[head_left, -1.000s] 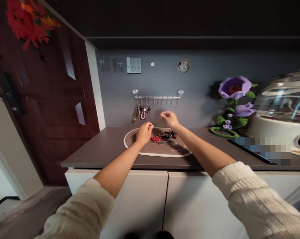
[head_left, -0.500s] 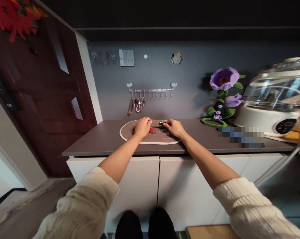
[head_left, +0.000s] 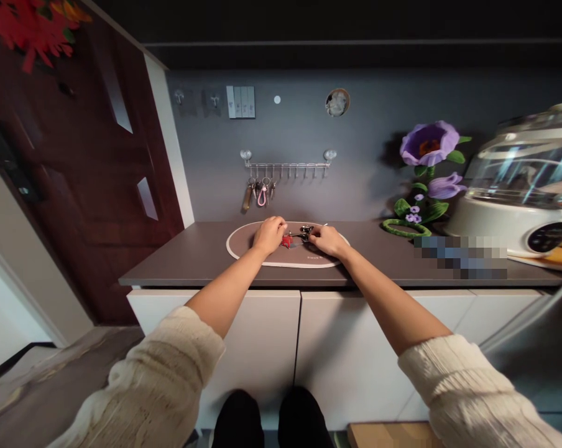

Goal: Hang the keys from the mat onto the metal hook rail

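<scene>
On an oval brown mat (head_left: 241, 244) with a pale rim lies a bunch of keys (head_left: 304, 236), dark and metallic, with a red charm (head_left: 286, 241) at its left side. My left hand (head_left: 270, 236) is closed at the left end of the bunch, right beside the charm; its fingertips are partly hidden. From the right, my right hand (head_left: 328, 241) pinches the dark part of the bunch between thumb and fingers. Small details of the keys are too fine to make out.
Behind the mat, a clear hook rail (head_left: 288, 165) on the wall holds several keys (head_left: 262, 194) at its left end. Purple artificial flowers (head_left: 429, 146) and a white appliance (head_left: 500, 227) with a clear top stand right on the counter (head_left: 169, 261). A dark red door (head_left: 89, 186) is at left.
My right hand has shifted slightly at the bunch, and more of the metal keys shows between the hands. My left hand stays beside the red charm. The view has tilted a little.
</scene>
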Demonstrator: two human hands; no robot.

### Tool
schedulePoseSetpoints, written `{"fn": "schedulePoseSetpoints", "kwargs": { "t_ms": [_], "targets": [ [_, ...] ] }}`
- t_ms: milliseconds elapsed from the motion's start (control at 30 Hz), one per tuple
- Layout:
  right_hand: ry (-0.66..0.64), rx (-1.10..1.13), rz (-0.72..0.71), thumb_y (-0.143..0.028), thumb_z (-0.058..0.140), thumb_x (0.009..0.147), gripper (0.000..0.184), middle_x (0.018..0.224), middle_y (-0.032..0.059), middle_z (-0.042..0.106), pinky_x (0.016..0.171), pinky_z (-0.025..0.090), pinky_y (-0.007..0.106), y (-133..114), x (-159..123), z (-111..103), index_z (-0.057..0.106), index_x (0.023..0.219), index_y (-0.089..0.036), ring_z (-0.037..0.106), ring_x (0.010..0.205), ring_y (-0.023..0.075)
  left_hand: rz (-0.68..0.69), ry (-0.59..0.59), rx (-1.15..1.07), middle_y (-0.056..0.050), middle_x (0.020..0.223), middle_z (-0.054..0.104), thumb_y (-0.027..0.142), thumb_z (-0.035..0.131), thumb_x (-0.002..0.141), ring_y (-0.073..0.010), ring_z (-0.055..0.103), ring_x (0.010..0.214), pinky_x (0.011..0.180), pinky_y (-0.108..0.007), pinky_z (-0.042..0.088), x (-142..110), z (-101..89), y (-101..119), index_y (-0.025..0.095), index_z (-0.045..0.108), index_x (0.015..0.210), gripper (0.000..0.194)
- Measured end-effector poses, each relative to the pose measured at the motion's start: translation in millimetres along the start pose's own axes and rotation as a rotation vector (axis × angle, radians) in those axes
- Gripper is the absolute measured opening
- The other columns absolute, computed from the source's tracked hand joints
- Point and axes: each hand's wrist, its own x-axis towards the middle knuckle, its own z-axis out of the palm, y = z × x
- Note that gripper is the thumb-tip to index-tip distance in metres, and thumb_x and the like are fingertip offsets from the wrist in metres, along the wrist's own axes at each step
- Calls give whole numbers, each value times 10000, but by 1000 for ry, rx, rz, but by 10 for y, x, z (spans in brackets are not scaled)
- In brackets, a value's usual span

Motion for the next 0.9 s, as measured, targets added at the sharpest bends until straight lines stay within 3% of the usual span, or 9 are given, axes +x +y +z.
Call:
{"fn": "schedulePoseSetpoints", "kwargs": {
  "t_ms": [433,900],
  "targets": [
    [77,278,-138,-307,446,810,193,636,13,616,576,372,204,3,20,51,577,818,-165,528,569,106,78,-66,13,-47,880,599,199,438,816,-165,517,858,779,-283,394,-14,-24,57,188,602,835,166],
    [91,540,-271,-422,445,793,269,648,-3,562,574,403,229,-3,67,87,543,792,-172,499,563,104,156,-98,23,-52,936,608,263,360,866,-167,523,916,821,-290,394,-20,-31,141,184,585,905,241]
  ]
}}
